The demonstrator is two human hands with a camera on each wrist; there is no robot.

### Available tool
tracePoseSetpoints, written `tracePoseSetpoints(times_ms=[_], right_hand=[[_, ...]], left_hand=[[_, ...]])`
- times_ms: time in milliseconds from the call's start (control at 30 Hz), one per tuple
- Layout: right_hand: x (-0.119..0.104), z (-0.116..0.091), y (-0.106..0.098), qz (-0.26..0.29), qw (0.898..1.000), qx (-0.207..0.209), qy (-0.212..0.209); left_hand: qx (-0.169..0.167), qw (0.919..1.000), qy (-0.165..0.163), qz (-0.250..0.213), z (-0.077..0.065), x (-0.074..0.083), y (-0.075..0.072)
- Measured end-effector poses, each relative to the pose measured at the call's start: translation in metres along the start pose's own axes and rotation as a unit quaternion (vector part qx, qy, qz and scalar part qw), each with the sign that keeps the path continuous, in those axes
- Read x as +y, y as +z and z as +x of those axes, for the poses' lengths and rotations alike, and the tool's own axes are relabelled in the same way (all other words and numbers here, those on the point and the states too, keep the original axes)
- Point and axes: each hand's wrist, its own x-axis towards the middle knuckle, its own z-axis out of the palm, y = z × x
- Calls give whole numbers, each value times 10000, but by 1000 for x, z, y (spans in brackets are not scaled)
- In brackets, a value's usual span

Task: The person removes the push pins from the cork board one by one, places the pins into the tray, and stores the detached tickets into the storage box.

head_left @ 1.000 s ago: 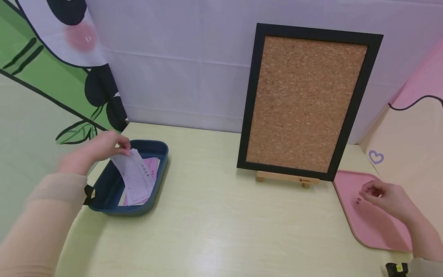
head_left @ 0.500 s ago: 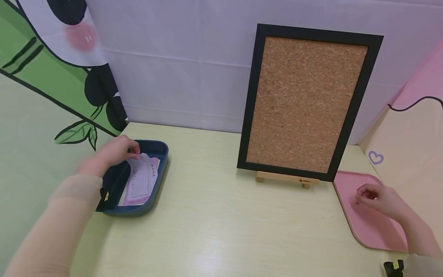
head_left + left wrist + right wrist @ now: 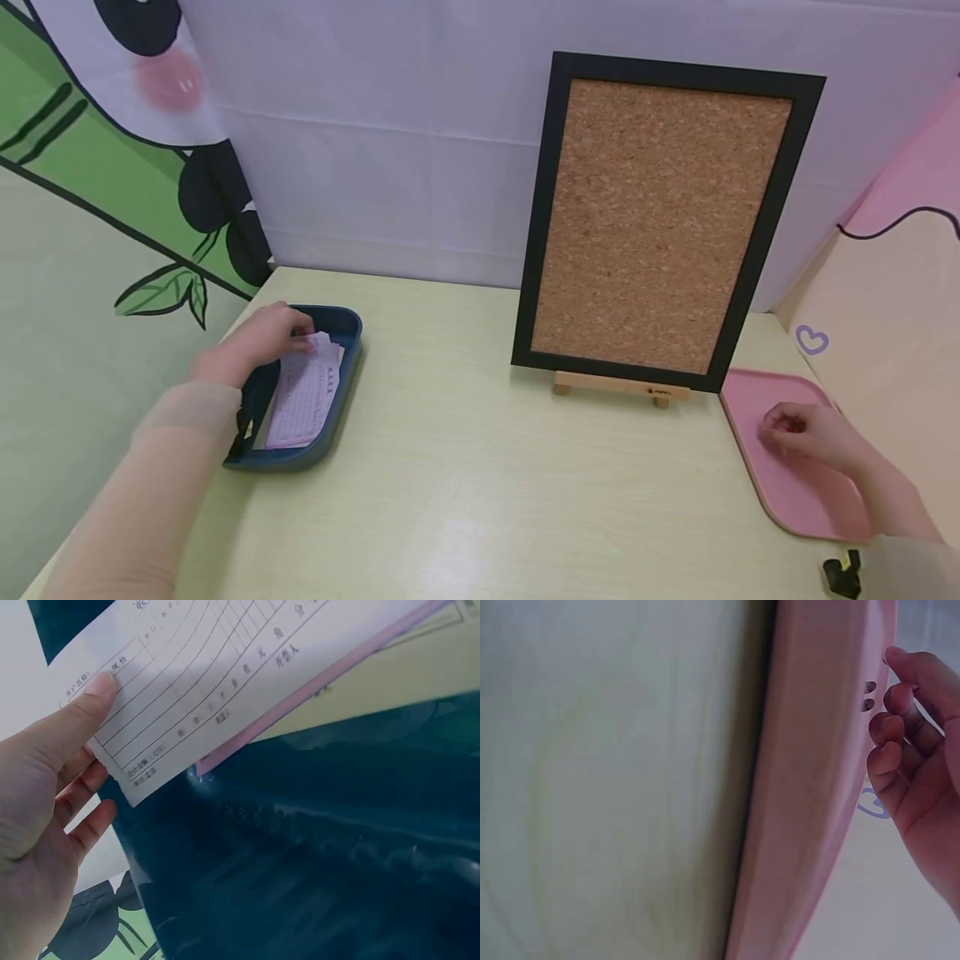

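Note:
My left hand [image 3: 262, 342] reaches into the dark blue bin [image 3: 347, 392] on the left. It pinches the torn edge of a white printed receipt slip [image 3: 202, 690], thumb on top and fingers beneath. Under that slip lie pink paper [image 3: 247, 739] and pale yellow paper [image 3: 375, 690]. Over the pink tray [image 3: 795, 492] at the right, my right hand [image 3: 810, 433] hovers with loosely curled fingers, and nothing shows between them. Two small dark objects [image 3: 868, 696] sit on the tray beside those fingertips; they are too small to identify. In the head view the hand hides them.
A black-framed cork board [image 3: 667, 225] leans on a small wooden easel [image 3: 622, 385] towards the back right, overlapping the tray's far corner. The pale wooden table [image 3: 442, 467] runs between bin and tray. Printed cloth [image 3: 397, 167] hangs behind and on both sides.
My left hand has moved right and down into the bin, and the receipt slip it pinches now lies flatter over the other papers. My right hand has shifted slightly left over the tray.

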Motion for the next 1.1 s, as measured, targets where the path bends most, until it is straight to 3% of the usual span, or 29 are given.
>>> tracePoseSetpoints(times_ms=[300, 500, 733, 867, 1100], right_hand=[[2, 4, 2, -167, 9981, -472, 352], [4, 4, 4, -282, 9967, -556, 522], [0, 4, 2, -193, 9977, -449, 461], [-4, 3, -3, -200, 9979, -418, 452], [-5, 2, -14, -563, 9967, -203, 549]], left_hand=[[-1, 9996, -262, -137, 2, 1, 12], [131, 9999, -49, -46, 3, 4, 14], [408, 9991, 124, 44, 2, 11, 11], [440, 9990, 59, 34, -2, 18, 5], [679, 9976, 88, 50, -4, 31, -6]])
